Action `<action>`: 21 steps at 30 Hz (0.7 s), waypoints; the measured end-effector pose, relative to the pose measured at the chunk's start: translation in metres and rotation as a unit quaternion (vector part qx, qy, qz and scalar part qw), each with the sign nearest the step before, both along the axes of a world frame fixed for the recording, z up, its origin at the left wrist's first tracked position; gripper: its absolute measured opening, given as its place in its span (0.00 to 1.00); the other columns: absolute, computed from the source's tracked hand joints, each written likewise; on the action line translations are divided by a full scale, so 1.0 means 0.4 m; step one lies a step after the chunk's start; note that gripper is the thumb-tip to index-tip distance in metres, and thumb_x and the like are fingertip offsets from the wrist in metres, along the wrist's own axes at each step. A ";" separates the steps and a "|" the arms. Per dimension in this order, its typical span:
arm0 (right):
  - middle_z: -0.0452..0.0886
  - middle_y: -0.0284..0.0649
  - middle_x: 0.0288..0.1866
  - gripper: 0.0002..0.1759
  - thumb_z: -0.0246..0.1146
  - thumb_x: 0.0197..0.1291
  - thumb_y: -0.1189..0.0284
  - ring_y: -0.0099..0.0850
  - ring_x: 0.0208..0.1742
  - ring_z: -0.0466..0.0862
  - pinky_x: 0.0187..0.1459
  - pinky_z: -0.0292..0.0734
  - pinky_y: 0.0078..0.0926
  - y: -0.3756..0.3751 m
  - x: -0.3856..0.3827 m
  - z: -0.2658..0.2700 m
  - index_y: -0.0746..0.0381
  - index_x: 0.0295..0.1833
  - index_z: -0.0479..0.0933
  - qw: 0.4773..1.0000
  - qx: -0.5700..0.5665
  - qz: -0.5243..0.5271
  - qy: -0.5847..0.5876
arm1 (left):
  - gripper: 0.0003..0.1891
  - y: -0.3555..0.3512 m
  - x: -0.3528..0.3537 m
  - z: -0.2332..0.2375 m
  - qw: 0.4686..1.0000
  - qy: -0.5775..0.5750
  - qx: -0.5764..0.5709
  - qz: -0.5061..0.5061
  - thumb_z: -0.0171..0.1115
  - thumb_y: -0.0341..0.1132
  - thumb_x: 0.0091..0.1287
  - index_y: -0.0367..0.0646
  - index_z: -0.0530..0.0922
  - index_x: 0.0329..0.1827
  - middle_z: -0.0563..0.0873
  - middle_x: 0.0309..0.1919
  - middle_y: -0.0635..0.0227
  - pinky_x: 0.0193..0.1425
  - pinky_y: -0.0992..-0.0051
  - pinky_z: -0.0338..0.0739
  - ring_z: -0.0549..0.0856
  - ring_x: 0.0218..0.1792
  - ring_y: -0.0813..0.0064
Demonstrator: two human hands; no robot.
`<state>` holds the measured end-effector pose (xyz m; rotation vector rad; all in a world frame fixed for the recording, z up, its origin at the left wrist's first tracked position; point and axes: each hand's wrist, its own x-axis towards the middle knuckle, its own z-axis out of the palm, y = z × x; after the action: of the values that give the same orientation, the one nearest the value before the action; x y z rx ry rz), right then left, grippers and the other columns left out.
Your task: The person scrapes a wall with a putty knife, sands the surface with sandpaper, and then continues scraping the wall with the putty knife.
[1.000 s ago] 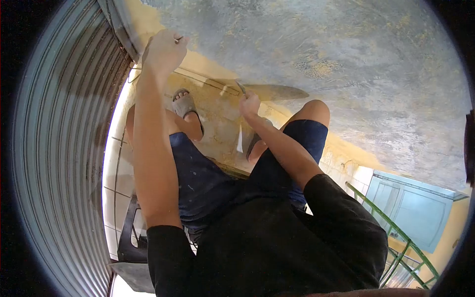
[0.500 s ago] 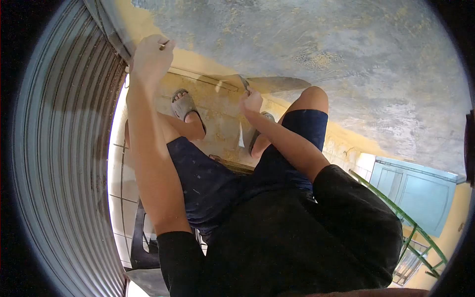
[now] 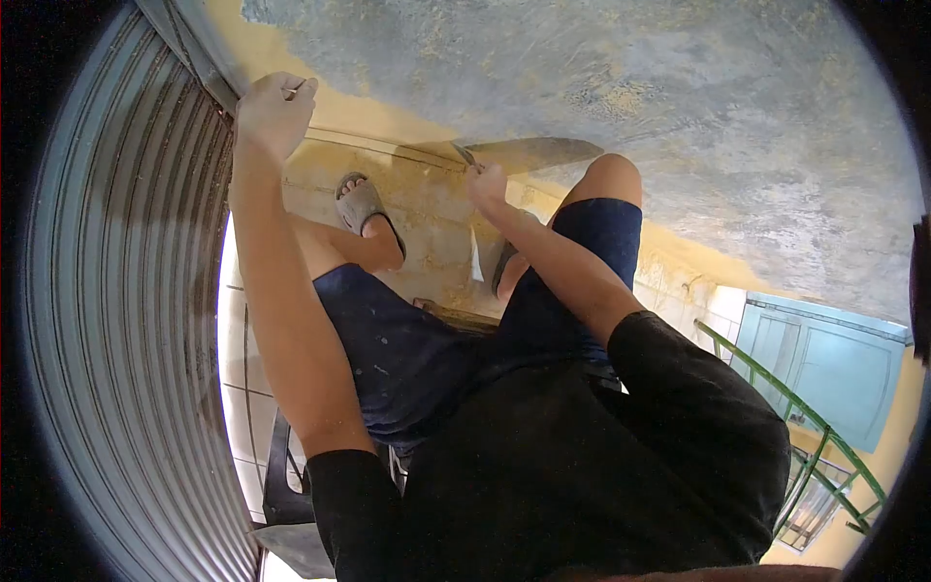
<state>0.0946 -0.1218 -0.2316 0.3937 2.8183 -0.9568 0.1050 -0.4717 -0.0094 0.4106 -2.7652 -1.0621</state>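
My left hand [image 3: 275, 112] is closed near the wall's left edge, by the metal frame; a small thin piece shows between its fingers, too small to name. Between my knees and the wall, my right hand [image 3: 488, 184] grips a thin scraper-like tool [image 3: 465, 154], its tip close to the bottom of the wall. The wall [image 3: 679, 126] has a patchy grey coat, with bare yellow [image 3: 349, 114] along its lower edge. A dark shadow falls on the wall beside the tool.
A ribbed metal shutter [image 3: 126, 291] stands close on the left. My sandalled foot [image 3: 361, 206] rests on the stained floor [image 3: 436, 233]. Behind me are a dark chair [image 3: 281, 485], a green railing [image 3: 786, 393] and light blue cupboard doors [image 3: 824, 364].
My left hand has shifted slightly left in view. My right hand and the tool have moved a little up and left, with the tool now more slanted.
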 end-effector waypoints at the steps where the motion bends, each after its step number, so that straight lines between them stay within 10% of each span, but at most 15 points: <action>1: 0.83 0.60 0.38 0.18 0.56 0.59 0.64 0.55 0.44 0.83 0.45 0.78 0.45 0.012 0.006 -0.007 0.68 0.44 0.81 1.000 -0.002 0.012 -0.006 | 0.19 0.003 0.001 -0.007 1.000 0.004 -0.003 -0.006 0.61 0.44 0.67 0.33 0.82 0.45 0.89 0.35 0.56 0.45 0.71 0.79 0.87 0.36 0.69; 9: 0.81 0.52 0.23 0.21 0.62 0.57 0.59 0.44 0.24 0.84 0.29 0.77 0.39 -0.008 0.006 0.100 0.70 0.32 0.80 0.999 -0.006 0.046 -0.001 | 0.17 0.014 0.003 -0.017 0.999 -0.009 0.033 0.008 0.63 0.42 0.65 0.33 0.83 0.43 0.88 0.31 0.57 0.41 0.72 0.78 0.86 0.31 0.70; 11: 0.83 0.50 0.24 0.22 0.63 0.57 0.58 0.37 0.20 0.82 0.23 0.76 0.35 0.010 0.002 0.120 0.70 0.30 0.80 0.979 -0.032 0.121 -0.163 | 0.17 0.024 0.004 -0.013 0.999 -0.009 0.038 0.012 0.63 0.41 0.65 0.33 0.83 0.42 0.88 0.29 0.57 0.40 0.72 0.78 0.86 0.30 0.70; 14: 0.84 0.48 0.28 0.20 0.62 0.59 0.61 0.31 0.20 0.82 0.19 0.73 0.30 0.046 0.008 0.067 0.71 0.30 0.79 0.944 -0.122 0.125 -0.281 | 0.16 0.040 0.000 -0.022 1.000 0.005 -0.020 -0.001 0.64 0.41 0.64 0.33 0.83 0.40 0.87 0.27 0.57 0.39 0.71 0.78 0.86 0.29 0.70; 16: 0.84 0.49 0.30 0.19 0.61 0.60 0.63 0.32 0.20 0.81 0.18 0.72 0.29 0.068 0.013 0.032 0.71 0.31 0.78 0.932 -0.158 0.128 -0.301 | 0.16 0.049 -0.008 -0.032 0.998 -0.054 -0.037 -0.025 0.62 0.45 0.63 0.39 0.84 0.39 0.86 0.35 0.49 0.48 0.63 0.78 0.86 0.41 0.52; 21: 0.84 0.53 0.31 0.16 0.59 0.62 0.67 0.33 0.21 0.82 0.16 0.69 0.28 0.095 0.026 0.084 0.74 0.36 0.75 0.914 -0.217 0.117 -0.322 | 0.16 0.118 -0.028 -0.075 0.990 -0.054 -0.123 -0.049 0.63 0.42 0.63 0.35 0.84 0.37 0.87 0.31 0.52 0.43 0.64 0.78 0.87 0.34 0.57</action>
<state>0.1051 -0.0836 -0.1980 0.2425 1.9444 -1.1064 0.0938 -0.4245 -0.0396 0.3106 -2.9920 -0.7215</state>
